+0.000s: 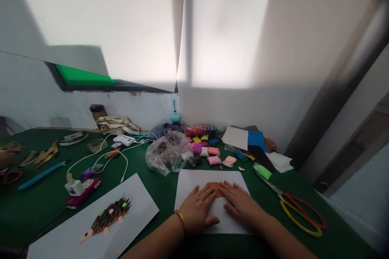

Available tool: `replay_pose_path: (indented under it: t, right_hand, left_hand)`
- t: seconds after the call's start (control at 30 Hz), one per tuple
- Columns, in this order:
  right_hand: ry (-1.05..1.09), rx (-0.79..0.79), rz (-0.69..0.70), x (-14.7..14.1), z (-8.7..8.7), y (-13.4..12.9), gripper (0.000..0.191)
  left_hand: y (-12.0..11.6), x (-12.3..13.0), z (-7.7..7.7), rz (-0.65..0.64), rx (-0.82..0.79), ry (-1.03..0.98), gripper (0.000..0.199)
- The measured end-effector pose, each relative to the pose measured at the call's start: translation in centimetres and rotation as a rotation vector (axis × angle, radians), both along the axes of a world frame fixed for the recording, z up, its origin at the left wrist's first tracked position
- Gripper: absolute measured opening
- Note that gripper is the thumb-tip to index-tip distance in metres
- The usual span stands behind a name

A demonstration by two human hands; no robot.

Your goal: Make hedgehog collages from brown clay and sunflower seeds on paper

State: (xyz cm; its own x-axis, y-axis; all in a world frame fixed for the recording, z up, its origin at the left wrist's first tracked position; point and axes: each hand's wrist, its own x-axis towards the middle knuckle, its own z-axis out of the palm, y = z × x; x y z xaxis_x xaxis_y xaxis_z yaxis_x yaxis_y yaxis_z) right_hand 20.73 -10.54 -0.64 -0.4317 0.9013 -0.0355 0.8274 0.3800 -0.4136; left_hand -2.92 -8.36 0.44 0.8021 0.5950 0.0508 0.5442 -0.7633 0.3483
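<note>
A flattened piece of orange-brown modelling clay (215, 188) lies on a white sheet of paper (194, 176) in front of me. From the left, my left hand (199, 208) rests flat with its fingertips at the clay's edge. My right hand (240, 204) lies flat on the other side, its fingers stretched out and touching the clay. Both hands cover part of the paper, and neither is gripping anything. On another sheet to the left is a hedgehog picture (109, 216) with dark sticks for spines and green and pale dots.
Several clay packets (214, 151) and a clear plastic bag (165, 153) lie behind the paper. Large scissors (294, 206) with red and yellow handles are at the right. Leftward are a purple power strip (82, 194), white cables and a blue pen-like tool (42, 176).
</note>
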Motion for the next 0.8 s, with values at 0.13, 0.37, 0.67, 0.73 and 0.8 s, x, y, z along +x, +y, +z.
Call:
replay_pose_path:
  t: [0.13, 0.37, 0.67, 0.73, 0.8]
  right_hand:
    - [-0.009, -0.012, 0.007, 0.1, -0.2, 0.2, 0.060]
    - [-0.023, 0.058, -0.005, 0.4, -1.5, 0.9, 0.067]
    - [-0.079, 0.097, 0.031, 0.4, -2.2, 1.0, 0.069]
    - [-0.084, 0.093, 0.036, 0.5, -2.3, 1.1, 0.070]
    - [-0.084, 0.082, 0.033, 0.5, -2.3, 1.1, 0.070]
  left_hand:
    - [0.0, 0.1, 0.7, 0.048, 0.014, -0.032, 0.074]
    - [0.9, 1.5, 0.9, -0.055, 0.064, -0.018, 0.082]
    - [0.8, 1.4, 0.3, -0.012, 0.004, -0.070, 0.084]
    - [1.0, 1.0, 0.3, 0.058, 0.019, -0.087, 0.080]
    - [1.3, 0.8, 0.0, 0.107, 0.030, -0.056, 0.078]
